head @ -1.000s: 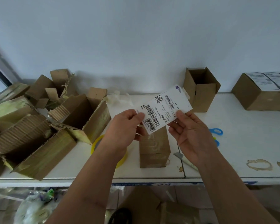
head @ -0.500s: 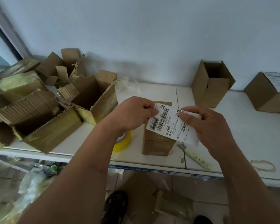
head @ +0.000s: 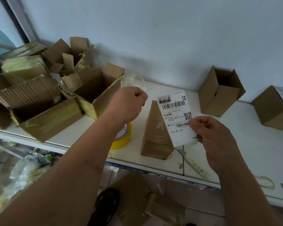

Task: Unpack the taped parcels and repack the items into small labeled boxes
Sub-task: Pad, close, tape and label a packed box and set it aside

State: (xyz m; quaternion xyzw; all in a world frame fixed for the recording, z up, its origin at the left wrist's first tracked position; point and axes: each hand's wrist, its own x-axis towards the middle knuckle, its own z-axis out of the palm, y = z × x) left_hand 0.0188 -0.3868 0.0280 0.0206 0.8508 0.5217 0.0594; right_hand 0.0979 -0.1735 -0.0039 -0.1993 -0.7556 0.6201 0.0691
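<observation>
My right hand (head: 211,137) pinches the lower right edge of a white shipping label (head: 174,115) with barcodes and a QR code, holding it upright just above and right of a small taped cardboard box (head: 154,134) that stands on the white table (head: 245,144). My left hand (head: 129,103) hovers as a fist to the left of the label, apart from it, with nothing visible between its fingers. Torn, opened parcels (head: 44,103) with yellowish tape lie piled at the left.
A yellow tape roll (head: 123,137) sits under my left forearm. A utility knife (head: 193,163) lies near the front edge. An open small box (head: 220,93) and a labeled box (head: 274,110) stand at the back right. Cardboard scraps (head: 134,201) and plastic litter the floor.
My left hand has let go of the label and pulled away to the left into a fist. My right hand alone now holds the label, turned upright. The camera tilted down and left.
</observation>
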